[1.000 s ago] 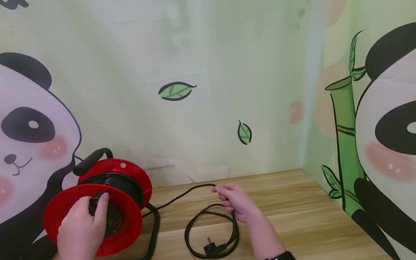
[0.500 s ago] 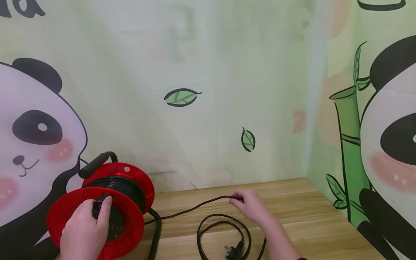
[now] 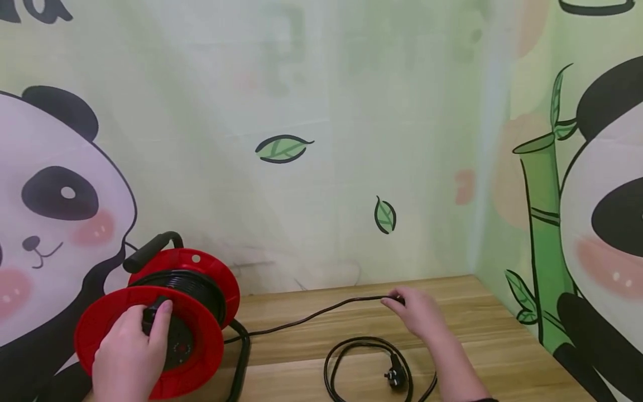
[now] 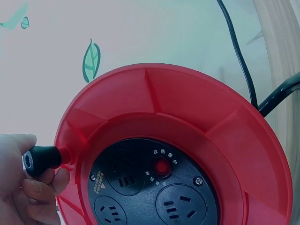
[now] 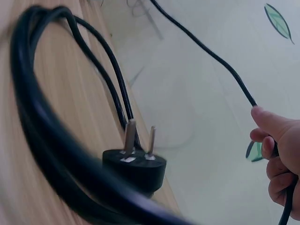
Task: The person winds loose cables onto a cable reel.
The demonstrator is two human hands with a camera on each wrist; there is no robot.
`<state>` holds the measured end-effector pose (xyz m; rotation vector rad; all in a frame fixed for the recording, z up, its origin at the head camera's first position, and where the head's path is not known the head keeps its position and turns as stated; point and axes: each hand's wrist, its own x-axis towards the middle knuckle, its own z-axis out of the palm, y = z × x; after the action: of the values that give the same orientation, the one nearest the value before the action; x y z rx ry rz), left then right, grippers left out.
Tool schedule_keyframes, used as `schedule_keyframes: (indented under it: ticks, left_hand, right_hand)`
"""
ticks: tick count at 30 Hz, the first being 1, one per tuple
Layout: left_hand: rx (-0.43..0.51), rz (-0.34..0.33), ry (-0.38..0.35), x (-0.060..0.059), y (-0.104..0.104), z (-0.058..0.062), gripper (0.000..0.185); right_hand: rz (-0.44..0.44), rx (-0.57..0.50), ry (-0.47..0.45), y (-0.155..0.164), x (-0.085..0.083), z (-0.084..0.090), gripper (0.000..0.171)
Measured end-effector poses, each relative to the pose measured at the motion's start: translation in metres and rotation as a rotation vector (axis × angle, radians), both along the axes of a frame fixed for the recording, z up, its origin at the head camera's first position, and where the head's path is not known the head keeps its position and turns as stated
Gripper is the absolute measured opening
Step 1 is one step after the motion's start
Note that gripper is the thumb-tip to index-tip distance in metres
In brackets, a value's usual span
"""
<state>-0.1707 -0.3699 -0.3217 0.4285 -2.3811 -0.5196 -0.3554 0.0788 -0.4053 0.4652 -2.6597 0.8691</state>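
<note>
The red cable reel [image 3: 205,335] stands at the left of the tabletop [image 3: 492,340]; its black tubular frame [image 3: 242,363] runs off the bottom edge. The left hand [image 3: 129,352], cut off at the wrist, has its fingers clamped on the reel's black knob [image 4: 46,158] and hides part of the socket panel [image 4: 140,197]. The left wrist view shows that panel better, though its lowest sockets are cropped and some lettering is too small to read.

Black cable [image 3: 311,317] stretches from the reel to the right hand [image 3: 419,312], whose fingers are clamped on it; where it leaves the drum is hidden. The forearm covers some of the cable beyond the grip. Near that hand, a loose coil [image 3: 369,339] lies on the tabletop, its lower part out of frame. Beside it is the plug [image 5: 136,166], partly masked by a blurred loop in the right wrist view.
</note>
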Motion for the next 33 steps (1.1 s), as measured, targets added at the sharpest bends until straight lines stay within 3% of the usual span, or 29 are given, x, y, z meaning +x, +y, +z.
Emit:
schedule_keyframes:
  ticks: [4,10,17,22,33]
  left_hand:
    - [-0.002,-0.004,-0.008,0.001,-0.001,0.0,0.054]
    - [-0.001,-0.006,-0.002,0.0,0.0,0.0,0.053]
    - [-0.001,0.003,-0.009,0.001,-0.001,0.0,0.053]
    - [0.0,0.009,-0.018,0.002,-0.001,-0.001,0.057]
    - [-0.02,-0.006,-0.03,0.002,-0.002,0.001,0.055]
  right_hand:
    - [-0.012,0.038,-0.016,0.012,-0.002,-0.002,0.027]
    - [0.014,0.06,0.048,0.02,-0.007,-0.007,0.023]
    - [0.009,-0.043,0.114,0.014,-0.009,-0.011,0.026]
    - [0.014,-0.135,0.112,0.008,-0.006,-0.012,0.023]
    - [0.008,-0.18,0.084,0.006,-0.003,-0.008,0.023]
